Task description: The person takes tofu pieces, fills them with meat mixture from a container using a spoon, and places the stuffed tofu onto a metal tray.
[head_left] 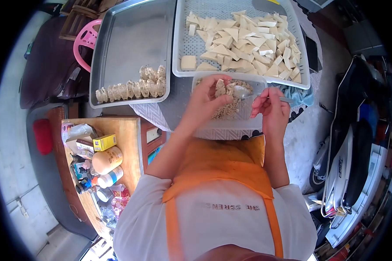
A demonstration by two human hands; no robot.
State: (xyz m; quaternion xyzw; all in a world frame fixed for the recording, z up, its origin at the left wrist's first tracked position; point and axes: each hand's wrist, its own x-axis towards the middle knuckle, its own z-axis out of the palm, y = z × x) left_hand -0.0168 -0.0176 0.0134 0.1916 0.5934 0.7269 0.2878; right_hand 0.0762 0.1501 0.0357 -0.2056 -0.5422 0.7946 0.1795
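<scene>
My left hand (pixel 207 96) is closed around a pale tofu piece (pixel 221 88) coated with filling, above a clear plastic container (pixel 251 123). Speckled minced filling (pixel 227 108) lies inside that container. A metal spoon (pixel 243 92) is in my right hand (pixel 272 108), its bowl close to the tofu and its handle passing between the fingers. Behind the container, a white plastic basket (pixel 177 52) holds many cut tofu wedges (pixel 252 43). On the metal tray (pixel 137 39) at the left, filled tofu pieces (pixel 133 89) stand in rows along the near edge.
A wooden table (pixel 130 130) at the left bears a yellow box (pixel 105 142), a lidded jar (pixel 107 160) and other bottles. Behind the tray sits a pink stool (pixel 87 39). A blue cloth (pixel 297 96) lies by the basket. A scooter (pixel 344 169) stands at the right.
</scene>
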